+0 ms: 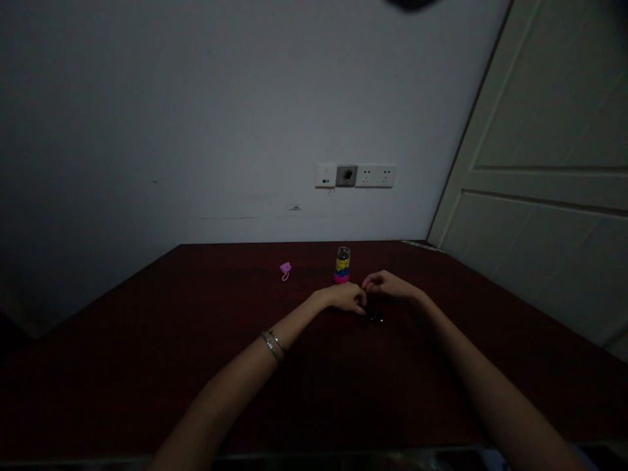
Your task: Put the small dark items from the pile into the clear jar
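My left hand [347, 297], with bangles on its wrist, rests low over the table with its fingers curled and closed. Close by on the right, my right hand [386, 284] has thumb and fingers pinched together, nearly meeting the left fingertips. Whatever lies in the fingers is too small and dark to name. Just below them is a small cluster of black, shiny bits [375, 316] on the table, partly behind my left fingers. Behind my left hand an upright clear glass jar [342, 265] shows pink, blue and yellow layers, with a darker layer near the top.
A small purple item [285, 267] with a loop lies left of the jar on the dark red-brown table [196, 340]. Wall sockets [375, 176] sit above the table's back edge. A pale panelled door [540, 196] stands at the right. The light is dim.
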